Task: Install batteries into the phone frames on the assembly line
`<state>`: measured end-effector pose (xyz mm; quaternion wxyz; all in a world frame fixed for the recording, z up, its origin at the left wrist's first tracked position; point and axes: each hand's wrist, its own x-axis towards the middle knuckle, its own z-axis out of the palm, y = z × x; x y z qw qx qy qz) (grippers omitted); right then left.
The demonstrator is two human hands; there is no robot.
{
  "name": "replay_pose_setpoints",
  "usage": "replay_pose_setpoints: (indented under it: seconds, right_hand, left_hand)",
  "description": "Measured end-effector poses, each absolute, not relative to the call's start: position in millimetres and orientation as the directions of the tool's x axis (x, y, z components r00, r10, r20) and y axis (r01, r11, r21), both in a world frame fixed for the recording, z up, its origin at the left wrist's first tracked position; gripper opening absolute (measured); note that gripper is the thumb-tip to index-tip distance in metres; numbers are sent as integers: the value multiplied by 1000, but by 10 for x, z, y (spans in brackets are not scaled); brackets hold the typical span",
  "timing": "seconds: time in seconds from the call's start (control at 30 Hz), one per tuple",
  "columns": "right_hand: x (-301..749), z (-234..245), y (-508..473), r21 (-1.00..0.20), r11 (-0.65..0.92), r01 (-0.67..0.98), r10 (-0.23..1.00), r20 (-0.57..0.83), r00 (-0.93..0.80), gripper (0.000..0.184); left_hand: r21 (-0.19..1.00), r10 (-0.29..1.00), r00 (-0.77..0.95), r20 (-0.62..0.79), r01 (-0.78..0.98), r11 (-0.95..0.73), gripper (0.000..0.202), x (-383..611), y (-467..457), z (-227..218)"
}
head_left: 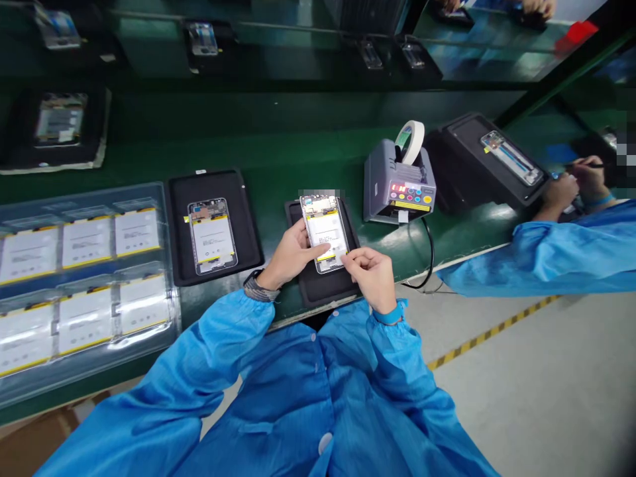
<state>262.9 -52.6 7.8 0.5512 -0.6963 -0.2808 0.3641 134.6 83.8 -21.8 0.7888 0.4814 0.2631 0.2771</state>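
An opened phone [326, 232] with a white battery in its frame is tilted up over a black foam tray [325, 291]. My left hand [294, 255] grips it by the left edge, thumb lying across the battery's lower part. At the phone's lower right edge, my right hand [371, 273] has its thumb and index finger pinched together. Whatever is between those fingertips is too small to make out. Left of my hands, a second opened phone [213, 235] with a battery lies on another black tray [179, 255].
A tape dispenser [397, 182] with a white tape roll [412, 142] stands right of the phone, its cable hanging over the bench edge. A clear plastic tray [171, 291] of several batteries lies left. At right, a co-worker's hands [571, 185] work beside another tray [467, 149]. Phones line a raised shelf behind.
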Motion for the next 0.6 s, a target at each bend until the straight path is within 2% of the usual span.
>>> replay_pose_setpoints:
  seconds: [0.6]
  right_hand:
    - [2661,72,-463,-974,-219,65,792,-138,595,32]
  left_hand:
    - [918,721,685,-104,-212,334,80,1333,832,-166]
